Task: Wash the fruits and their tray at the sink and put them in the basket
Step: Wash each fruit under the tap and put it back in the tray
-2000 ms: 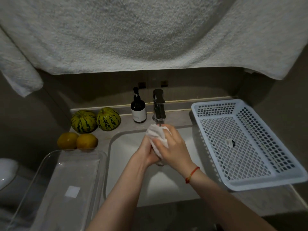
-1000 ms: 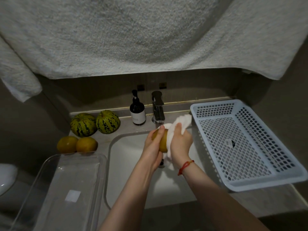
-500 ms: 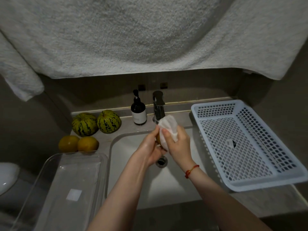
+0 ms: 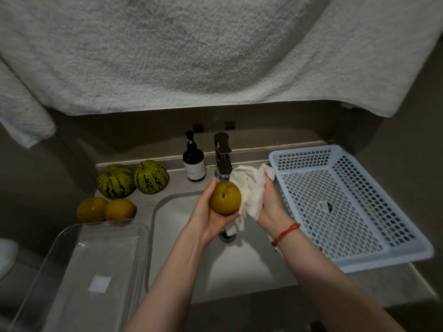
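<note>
Over the sink (image 4: pixel 182 236), left hand (image 4: pixel 206 219) cups a pear (image 4: pixel 225 198); right hand (image 4: pixel 269 204) clutches the cloth (image 4: pixel 249 185); basket (image 4: pixel 383 258) holds no fruit, four fruits and tray (image 4: pixel 72 279) seemingly unwashed.

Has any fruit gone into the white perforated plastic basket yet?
No. The white perforated plastic basket holds only a small label; the round yellow-brown fruit is in the left hand over the sink.

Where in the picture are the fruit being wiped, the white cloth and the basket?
fruit (image 4: pixel 225 198), head view, on its yellow-green skin near the dimple
white cloth (image 4: pixel 249 188), head view, on its bunched middle
basket (image 4: pixel 335 264), head view, on its near rim
</note>
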Action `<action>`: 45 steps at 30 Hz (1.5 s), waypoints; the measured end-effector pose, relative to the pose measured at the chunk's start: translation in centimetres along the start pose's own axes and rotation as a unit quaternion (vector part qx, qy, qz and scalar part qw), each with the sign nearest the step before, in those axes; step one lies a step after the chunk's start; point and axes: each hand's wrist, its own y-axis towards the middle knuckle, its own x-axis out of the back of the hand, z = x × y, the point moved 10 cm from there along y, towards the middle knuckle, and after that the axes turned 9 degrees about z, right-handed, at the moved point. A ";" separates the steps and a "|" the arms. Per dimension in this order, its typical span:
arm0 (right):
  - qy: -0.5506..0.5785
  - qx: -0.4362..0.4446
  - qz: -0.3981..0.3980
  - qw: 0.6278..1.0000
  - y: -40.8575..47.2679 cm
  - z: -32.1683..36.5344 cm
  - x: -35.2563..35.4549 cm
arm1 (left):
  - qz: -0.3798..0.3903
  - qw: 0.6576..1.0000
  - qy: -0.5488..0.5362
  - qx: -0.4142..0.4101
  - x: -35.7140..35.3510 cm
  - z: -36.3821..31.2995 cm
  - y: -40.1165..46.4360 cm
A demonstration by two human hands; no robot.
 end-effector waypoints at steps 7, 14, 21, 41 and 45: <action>0.032 -0.067 0.100 0.992 -1.3 4.1 -1.5 | 0.114 0.991 0.070 0.011 -1.0 -2.7 -1.4; -0.128 -0.052 -0.008 0.990 -1.0 6.5 1.5 | 0.045 0.989 0.130 0.047 -3.6 -2.4 -0.2; -0.460 0.027 -0.170 0.871 0.2 14.7 7.8 | 0.001 0.985 0.150 0.083 -7.3 -0.7 3.9; 0.056 0.020 -0.045 0.997 4.1 14.5 9.6 | -0.033 0.962 0.259 0.080 -8.0 -1.7 11.8; -0.120 -0.013 -0.170 0.978 4.1 13.6 16.0 | -0.108 0.859 0.500 0.014 -8.0 -3.7 14.4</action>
